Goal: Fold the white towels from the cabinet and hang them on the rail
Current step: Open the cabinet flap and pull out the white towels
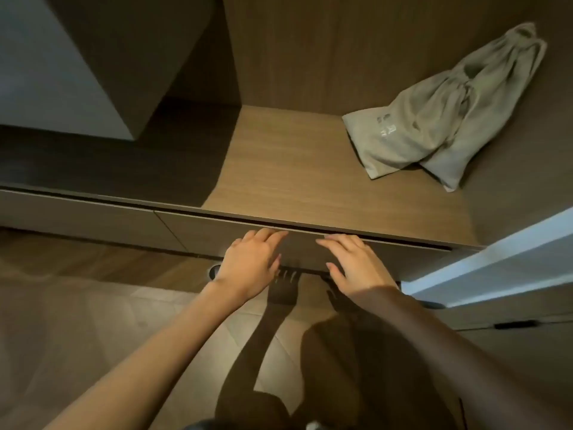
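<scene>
Both my hands rest on the brown drawer front [305,248] just under the wooden cabinet shelf [297,169]. My left hand [252,262] lies flat with its fingertips at the gap along the drawer's top edge. My right hand [352,262] lies beside it, fingers spread, tips also near that gap. Neither hand holds anything. The drawer looks shut or barely ajar. No white towels and no rail are in view.
A grey-green cloth drawstring bag [440,119] lies on the shelf at the back right against the cabinet wall. A white door edge [496,259] juts in from the right. A second drawer front [83,218] runs to the left. Tiled floor lies below.
</scene>
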`<state>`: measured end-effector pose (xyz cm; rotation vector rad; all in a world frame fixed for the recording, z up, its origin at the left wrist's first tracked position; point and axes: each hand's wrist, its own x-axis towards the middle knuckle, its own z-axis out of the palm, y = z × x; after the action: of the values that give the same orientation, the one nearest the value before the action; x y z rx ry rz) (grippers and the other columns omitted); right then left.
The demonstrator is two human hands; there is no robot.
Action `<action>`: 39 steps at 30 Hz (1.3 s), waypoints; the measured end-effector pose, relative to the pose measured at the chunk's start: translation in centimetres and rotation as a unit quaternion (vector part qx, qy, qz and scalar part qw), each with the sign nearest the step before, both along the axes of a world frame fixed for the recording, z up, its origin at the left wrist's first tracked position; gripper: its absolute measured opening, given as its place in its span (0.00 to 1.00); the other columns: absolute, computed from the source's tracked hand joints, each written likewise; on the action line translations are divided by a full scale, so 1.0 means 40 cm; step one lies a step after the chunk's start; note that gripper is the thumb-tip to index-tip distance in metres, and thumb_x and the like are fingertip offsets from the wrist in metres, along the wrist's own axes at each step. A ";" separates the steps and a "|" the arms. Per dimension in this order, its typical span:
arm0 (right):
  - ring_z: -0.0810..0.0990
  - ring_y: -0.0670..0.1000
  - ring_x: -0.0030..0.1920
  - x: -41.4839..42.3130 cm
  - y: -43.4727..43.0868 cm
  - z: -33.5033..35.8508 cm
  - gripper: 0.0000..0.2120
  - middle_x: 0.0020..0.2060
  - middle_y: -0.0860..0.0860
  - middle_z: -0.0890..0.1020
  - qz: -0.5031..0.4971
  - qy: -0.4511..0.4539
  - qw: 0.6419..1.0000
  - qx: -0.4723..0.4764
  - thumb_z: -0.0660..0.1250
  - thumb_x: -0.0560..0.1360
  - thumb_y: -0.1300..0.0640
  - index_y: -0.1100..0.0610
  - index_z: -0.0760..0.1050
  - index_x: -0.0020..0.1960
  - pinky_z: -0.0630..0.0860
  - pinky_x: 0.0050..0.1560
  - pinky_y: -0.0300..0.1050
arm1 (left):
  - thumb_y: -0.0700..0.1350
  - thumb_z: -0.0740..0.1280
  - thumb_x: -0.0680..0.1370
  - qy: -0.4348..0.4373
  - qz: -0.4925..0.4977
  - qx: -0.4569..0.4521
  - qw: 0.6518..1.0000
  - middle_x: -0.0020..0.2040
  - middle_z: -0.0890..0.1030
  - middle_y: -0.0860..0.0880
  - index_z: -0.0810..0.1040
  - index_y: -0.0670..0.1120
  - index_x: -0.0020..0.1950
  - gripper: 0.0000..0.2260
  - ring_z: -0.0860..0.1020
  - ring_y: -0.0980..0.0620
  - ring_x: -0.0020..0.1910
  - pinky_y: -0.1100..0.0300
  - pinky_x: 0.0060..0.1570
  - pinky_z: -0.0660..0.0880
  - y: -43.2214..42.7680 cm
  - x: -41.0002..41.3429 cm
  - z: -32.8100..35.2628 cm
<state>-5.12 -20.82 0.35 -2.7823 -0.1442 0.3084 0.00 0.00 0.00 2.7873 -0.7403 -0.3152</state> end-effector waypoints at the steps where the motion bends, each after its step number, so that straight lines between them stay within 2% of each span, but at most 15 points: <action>1: 0.62 0.46 0.73 0.004 0.005 -0.041 0.24 0.72 0.46 0.65 0.011 -0.017 1.000 -0.008 0.60 0.81 0.55 0.48 0.61 0.75 0.59 0.71 0.42 | 0.50 0.59 0.81 -0.004 -0.003 0.003 1.000 0.74 0.65 0.51 0.58 0.53 0.77 0.24 0.65 0.50 0.71 0.53 0.67 0.66 0.000 0.010 -0.038; 4: 0.61 0.47 0.74 0.027 0.003 -0.160 0.26 0.73 0.47 0.65 0.035 -0.074 0.995 -0.048 0.63 0.80 0.56 0.49 0.61 0.76 0.54 0.71 0.40 | 0.51 0.59 0.81 -0.039 -0.004 0.006 0.999 0.76 0.60 0.50 0.55 0.52 0.78 0.26 0.59 0.49 0.75 0.52 0.70 0.62 0.009 0.050 -0.162; 7: 0.61 0.50 0.75 0.058 -0.004 -0.257 0.29 0.74 0.49 0.64 0.039 -0.131 0.985 -0.103 0.66 0.78 0.56 0.49 0.60 0.76 0.51 0.71 0.43 | 0.53 0.58 0.81 -0.104 -0.009 0.017 0.994 0.76 0.59 0.49 0.53 0.52 0.78 0.27 0.56 0.49 0.75 0.52 0.72 0.59 0.014 0.077 -0.254; 10: 0.62 0.51 0.75 0.084 -0.002 -0.312 0.32 0.74 0.50 0.65 0.033 -0.164 0.979 -0.120 0.67 0.77 0.56 0.50 0.58 0.77 0.52 0.73 0.46 | 0.52 0.61 0.80 -0.176 -0.010 0.012 0.984 0.74 0.63 0.47 0.57 0.50 0.77 0.27 0.59 0.47 0.74 0.52 0.72 0.58 0.020 0.100 -0.313; 14: 0.64 0.52 0.73 0.100 0.027 -0.359 0.30 0.71 0.51 0.67 -0.022 -0.211 0.970 -0.117 0.67 0.77 0.52 0.52 0.60 0.76 0.59 0.73 0.50 | 0.50 0.66 0.78 -0.239 -0.013 -0.004 0.971 0.70 0.69 0.45 0.62 0.49 0.76 0.28 0.65 0.44 0.71 0.50 0.68 0.64 0.019 0.117 -0.358; 19: 0.73 0.55 0.63 0.091 0.092 -0.400 0.27 0.61 0.54 0.76 -0.088 -0.272 0.950 -0.123 0.74 0.71 0.50 0.56 0.73 0.66 0.72 0.63 0.49 | 0.48 0.68 0.77 -0.268 -0.023 0.000 0.963 0.66 0.74 0.45 0.65 0.48 0.74 0.26 0.66 0.42 0.67 0.51 0.63 0.69 0.032 0.119 -0.385; 23: 0.77 0.55 0.54 0.030 0.099 -0.401 0.18 0.49 0.54 0.80 -0.051 -0.304 0.947 -0.095 0.75 0.70 0.55 0.57 0.75 0.56 0.77 0.49 0.48 | 0.46 0.76 0.70 -0.294 -0.052 0.005 0.954 0.54 0.79 0.48 0.75 0.50 0.62 0.22 0.72 0.46 0.55 0.52 0.50 0.72 0.072 0.077 -0.390; 25: 0.77 0.51 0.51 -0.004 0.089 -0.402 0.13 0.47 0.50 0.79 -0.001 -0.272 0.959 -0.085 0.72 0.73 0.55 0.54 0.73 0.54 0.75 0.45 0.44 | 0.45 0.77 0.67 -0.305 -0.090 -0.012 0.948 0.49 0.79 0.49 0.78 0.51 0.57 0.20 0.73 0.47 0.50 0.54 0.45 0.71 0.101 0.042 -0.402; 28: 0.76 0.49 0.49 -0.044 0.079 -0.414 0.13 0.47 0.46 0.78 0.074 -0.211 0.970 -0.096 0.71 0.73 0.51 0.50 0.74 0.55 0.70 0.40 0.38 | 0.48 0.73 0.70 -0.279 -0.154 -0.064 0.946 0.47 0.79 0.50 0.79 0.51 0.57 0.16 0.74 0.49 0.46 0.56 0.42 0.71 0.148 -0.015 -0.428; 30: 0.76 0.48 0.51 -0.066 0.087 -0.429 0.14 0.50 0.45 0.77 0.111 -0.170 0.974 -0.101 0.70 0.73 0.48 0.48 0.74 0.57 0.69 0.41 0.37 | 0.50 0.69 0.72 -0.237 -0.185 -0.074 0.951 0.47 0.78 0.51 0.79 0.52 0.59 0.15 0.75 0.51 0.46 0.57 0.42 0.73 0.180 -0.045 -0.452; 32: 0.75 0.47 0.57 -0.085 0.106 -0.448 0.19 0.57 0.44 0.75 0.137 -0.114 0.979 -0.096 0.68 0.74 0.48 0.46 0.72 0.64 0.74 0.47 0.40 | 0.51 0.66 0.72 -0.187 -0.189 -0.046 0.963 0.51 0.78 0.52 0.76 0.55 0.64 0.19 0.77 0.52 0.48 0.59 0.42 0.74 0.207 -0.073 -0.475; 34: 0.71 0.47 0.66 -0.101 0.131 -0.470 0.27 0.68 0.43 0.71 0.159 -0.053 0.980 -0.104 0.66 0.76 0.49 0.44 0.63 0.73 0.75 0.57 0.46 | 0.51 0.65 0.76 -0.119 -0.161 0.010 0.980 0.64 0.74 0.55 0.66 0.60 0.72 0.24 0.74 0.52 0.60 0.57 0.49 0.75 0.227 -0.098 -0.501; 36: 0.64 0.49 0.72 -0.118 0.157 -0.501 0.34 0.75 0.44 0.62 0.189 -0.001 0.972 -0.135 0.64 0.76 0.48 0.45 0.53 0.78 0.72 0.65 0.50 | 0.49 0.62 0.78 -0.051 -0.125 0.078 0.988 0.75 0.62 0.58 0.54 0.62 0.76 0.29 0.64 0.52 0.72 0.54 0.58 0.72 0.243 -0.122 -0.540; 39: 0.52 0.52 0.78 -0.150 0.181 -0.563 0.43 0.79 0.47 0.47 0.218 0.061 0.957 -0.179 0.66 0.76 0.48 0.49 0.41 0.79 0.65 0.70 0.52 | 0.49 0.63 0.78 -0.019 -0.118 0.142 0.983 0.79 0.49 0.51 0.44 0.57 0.78 0.35 0.53 0.46 0.77 0.48 0.72 0.59 0.253 -0.160 -0.608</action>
<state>-11.13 -13.60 -22.17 -3.0501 -0.7466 0.6717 -6.41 10.12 -24.31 2.9763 -1.1203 -0.4443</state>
